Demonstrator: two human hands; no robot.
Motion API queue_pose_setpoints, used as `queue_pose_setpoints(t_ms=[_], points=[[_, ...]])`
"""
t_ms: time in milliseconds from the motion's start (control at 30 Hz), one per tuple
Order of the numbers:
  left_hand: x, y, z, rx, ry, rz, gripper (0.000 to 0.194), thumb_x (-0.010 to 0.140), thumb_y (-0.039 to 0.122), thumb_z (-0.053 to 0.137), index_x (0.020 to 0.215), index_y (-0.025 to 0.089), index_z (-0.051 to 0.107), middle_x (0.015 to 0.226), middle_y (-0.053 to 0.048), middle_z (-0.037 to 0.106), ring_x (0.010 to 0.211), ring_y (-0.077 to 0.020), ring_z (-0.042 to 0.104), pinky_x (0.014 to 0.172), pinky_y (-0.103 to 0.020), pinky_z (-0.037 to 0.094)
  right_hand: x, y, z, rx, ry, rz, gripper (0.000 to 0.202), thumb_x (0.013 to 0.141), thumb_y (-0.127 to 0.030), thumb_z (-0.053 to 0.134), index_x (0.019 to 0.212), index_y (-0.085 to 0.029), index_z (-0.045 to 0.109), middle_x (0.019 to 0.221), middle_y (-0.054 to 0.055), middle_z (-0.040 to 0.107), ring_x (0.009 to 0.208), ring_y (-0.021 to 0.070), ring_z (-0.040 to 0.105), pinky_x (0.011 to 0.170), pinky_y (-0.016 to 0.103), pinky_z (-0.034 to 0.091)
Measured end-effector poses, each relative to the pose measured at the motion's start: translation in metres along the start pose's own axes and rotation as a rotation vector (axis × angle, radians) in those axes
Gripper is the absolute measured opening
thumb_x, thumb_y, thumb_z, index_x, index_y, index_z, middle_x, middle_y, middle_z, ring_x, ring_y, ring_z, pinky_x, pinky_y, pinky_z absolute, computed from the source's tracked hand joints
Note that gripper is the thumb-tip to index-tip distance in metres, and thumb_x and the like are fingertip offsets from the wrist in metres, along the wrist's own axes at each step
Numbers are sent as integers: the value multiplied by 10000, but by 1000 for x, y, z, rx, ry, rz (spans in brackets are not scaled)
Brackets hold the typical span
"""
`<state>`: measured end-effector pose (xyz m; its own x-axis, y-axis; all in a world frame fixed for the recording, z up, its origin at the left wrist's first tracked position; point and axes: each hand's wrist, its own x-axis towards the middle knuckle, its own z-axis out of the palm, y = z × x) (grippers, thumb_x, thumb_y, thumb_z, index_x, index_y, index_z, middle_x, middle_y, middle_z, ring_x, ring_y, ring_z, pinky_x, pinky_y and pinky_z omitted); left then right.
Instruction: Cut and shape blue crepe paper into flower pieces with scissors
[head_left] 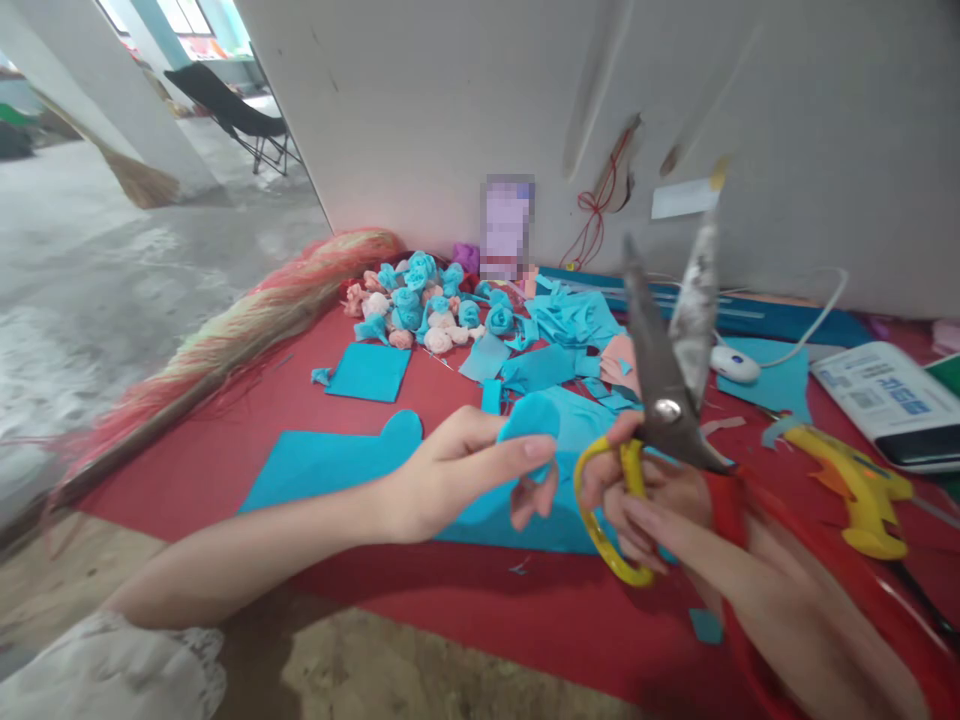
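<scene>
My left hand (450,470) pinches a rounded piece of blue crepe paper (529,425) between thumb and fingers, above the table. Close on its right, my right hand (660,510) grips scissors (667,410) by a yellow handle, the blades apart and pointing up. A glossy red band curves around that hand and wrist; whether it belongs to the scissors I cannot tell. Beneath both hands lies a large blue paper sheet (315,465). Beyond them are blue paper scraps (540,368) and a heap of blue, pink and white paper flowers (409,305).
A stack of blue squares (369,372) lies left of centre on the red tabletop (420,610). To the right are a yellow glue gun (855,485), a white box-like device (892,400) and a corded white switch (735,364). A fringed pole (202,370) borders the left edge.
</scene>
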<state>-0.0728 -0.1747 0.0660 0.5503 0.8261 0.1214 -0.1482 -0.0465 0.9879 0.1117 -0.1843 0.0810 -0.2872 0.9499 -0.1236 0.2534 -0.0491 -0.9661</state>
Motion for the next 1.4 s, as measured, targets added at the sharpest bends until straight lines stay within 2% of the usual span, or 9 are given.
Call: queue_pose_setpoints(t_ms=[200,367,467,567,700,800,1000,1200,1400], points=[[-1,-8,15,224,-194,-4,369,874,242,372,531,132,451,489,-16,506,481,-79,488,517,-187,407,2,-9,8,40,12,122,208,571,-364,576,666,-188,517,547,0,488,473,126,489,410,236,457],[0,-8,16,302,-233,-1,266,834,232,439,591,132,482,531,0,506,483,-71,447,504,-182,385,-2,-2,13,145,58,137,218,588,-349,585,699,-165,546,897,75,577,561,107,538,469,221,475],[0,-4,12,348,-132,14,290,844,297,429,608,136,478,583,2,497,543,-81,424,532,-189,372,-3,1,10,180,18,129,219,609,-339,606,724,-167,531,937,76,568,601,118,548,480,225,474],[1,-1,9,314,11,-26,305,869,306,389,633,140,487,627,4,492,624,-93,455,603,-193,386,-1,3,6,178,1,99,219,633,-320,611,769,-176,517,776,40,563,617,137,552,448,216,444],[3,-4,11,202,39,-93,107,773,225,562,723,136,532,687,12,527,641,-81,466,609,-182,396,4,6,6,154,-7,87,380,601,-292,610,939,-181,479,670,0,542,565,130,534,389,204,381],[5,-6,14,78,95,-120,107,757,206,589,709,134,526,632,33,503,567,-54,441,544,-163,387,4,11,12,187,73,100,498,563,-302,599,1016,-194,422,695,-2,552,552,119,518,427,214,406],[10,-8,15,-164,217,-96,137,726,204,623,688,138,509,550,66,465,494,-47,469,513,-171,424,1,11,19,198,132,91,391,547,-263,580,908,-221,435,742,0,557,535,99,507,488,219,450],[6,-5,13,-169,80,-225,142,724,204,602,718,146,472,585,33,545,543,-76,536,559,-194,431,8,-1,1,142,25,24,133,591,-284,528,682,-195,488,503,-43,400,417,79,403,370,197,344],[3,2,12,9,-74,-268,98,771,239,534,762,153,488,681,24,492,603,-78,480,593,-199,406,4,0,5,164,-27,119,135,575,-295,526,634,-182,484,518,-45,409,401,59,380,363,186,318]])
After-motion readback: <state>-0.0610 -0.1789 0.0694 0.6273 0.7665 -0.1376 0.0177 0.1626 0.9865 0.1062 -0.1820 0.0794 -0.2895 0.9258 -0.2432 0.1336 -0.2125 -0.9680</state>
